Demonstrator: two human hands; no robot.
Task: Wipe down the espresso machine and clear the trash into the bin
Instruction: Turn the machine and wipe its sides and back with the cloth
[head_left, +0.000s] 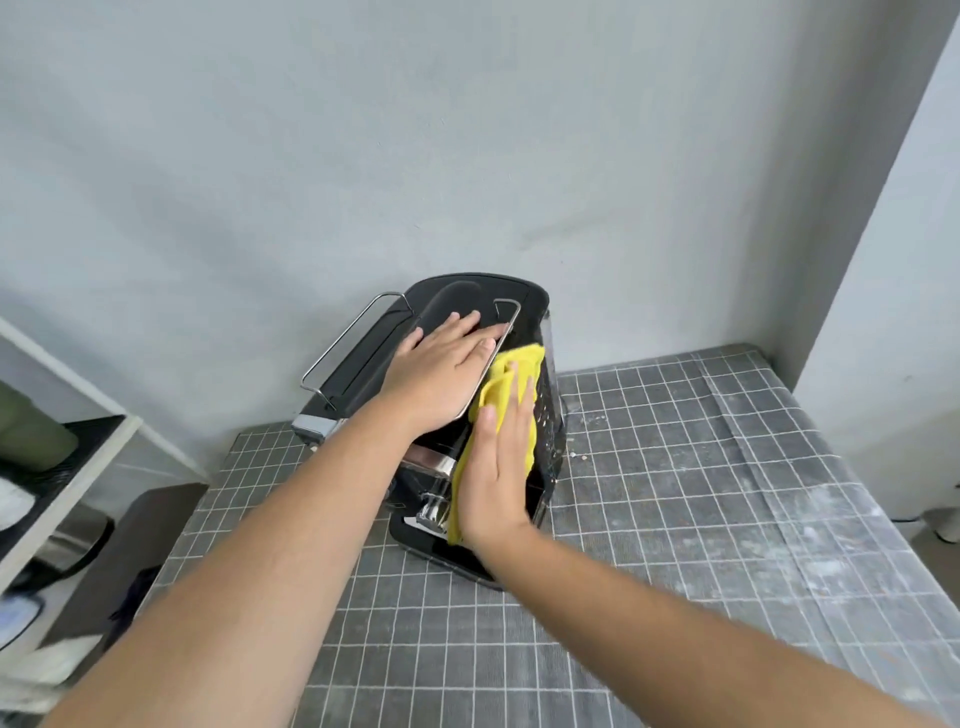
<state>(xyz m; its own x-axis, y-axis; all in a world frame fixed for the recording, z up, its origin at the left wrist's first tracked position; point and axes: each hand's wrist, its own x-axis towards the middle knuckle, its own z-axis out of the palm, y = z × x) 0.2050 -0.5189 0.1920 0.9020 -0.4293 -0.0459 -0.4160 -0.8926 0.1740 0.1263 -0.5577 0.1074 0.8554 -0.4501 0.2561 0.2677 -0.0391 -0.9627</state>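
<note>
Espresso machine (452, 312): L hand (441, 371) flat atop, R hand (498, 475) pressing yellow cloth (511, 374) w/ straight fingers.

We cannot see most of the front of the espresso machine (358, 379): the yellow cloth (517, 364) and our right hand (498, 483) cover it. Our left hand (441, 371) hides part of its top. Shelf items (31, 431) at the left edge are cropped and blurred.
</note>
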